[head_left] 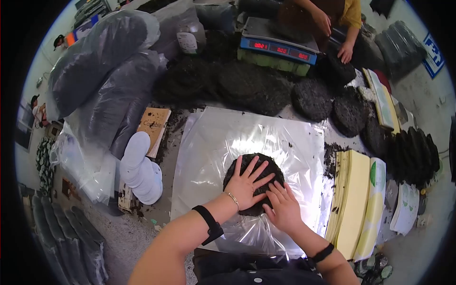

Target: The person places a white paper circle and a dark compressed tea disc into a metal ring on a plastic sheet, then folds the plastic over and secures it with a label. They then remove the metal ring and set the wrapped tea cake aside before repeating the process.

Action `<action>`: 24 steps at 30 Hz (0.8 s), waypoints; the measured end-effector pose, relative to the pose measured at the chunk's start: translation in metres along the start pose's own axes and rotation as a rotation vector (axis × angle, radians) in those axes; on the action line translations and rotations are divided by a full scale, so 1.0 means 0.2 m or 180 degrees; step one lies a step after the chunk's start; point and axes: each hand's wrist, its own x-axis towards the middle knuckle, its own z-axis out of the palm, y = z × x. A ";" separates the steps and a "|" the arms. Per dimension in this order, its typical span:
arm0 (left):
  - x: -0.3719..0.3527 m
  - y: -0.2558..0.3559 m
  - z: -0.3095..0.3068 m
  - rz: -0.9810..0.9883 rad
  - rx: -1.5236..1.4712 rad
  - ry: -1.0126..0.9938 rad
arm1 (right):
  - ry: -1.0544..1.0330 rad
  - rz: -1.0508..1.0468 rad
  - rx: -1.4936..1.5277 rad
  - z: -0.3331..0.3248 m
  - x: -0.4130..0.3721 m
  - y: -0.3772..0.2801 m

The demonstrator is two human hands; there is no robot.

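A round, flat black cake (272,167), looking like dried seaweed, lies on clear plastic film (209,142) over a pale sheet in front of me. My left hand (248,186) rests flat on top of it, fingers spread wide. On its lower right edge lie the outstretched fingers of my right hand (284,208), with the palm over the film. Both palms face down and neither hand is wrapped around anything. The cake's middle is mostly covered by my hands.
Dark cakes (311,99) line the table's far side near a digital scale (280,46). Another person's hand (345,52) touches one. Left are white discs (142,175), a cardboard piece (153,126) and bulging plastic bags (102,57); right, stacked yellow sheets (351,204).
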 end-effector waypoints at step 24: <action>0.01 0.20 0.09 -0.0821 -0.0099 -0.0593 | -0.0573 0.2240 0.5362 -0.53 -0.62 -0.13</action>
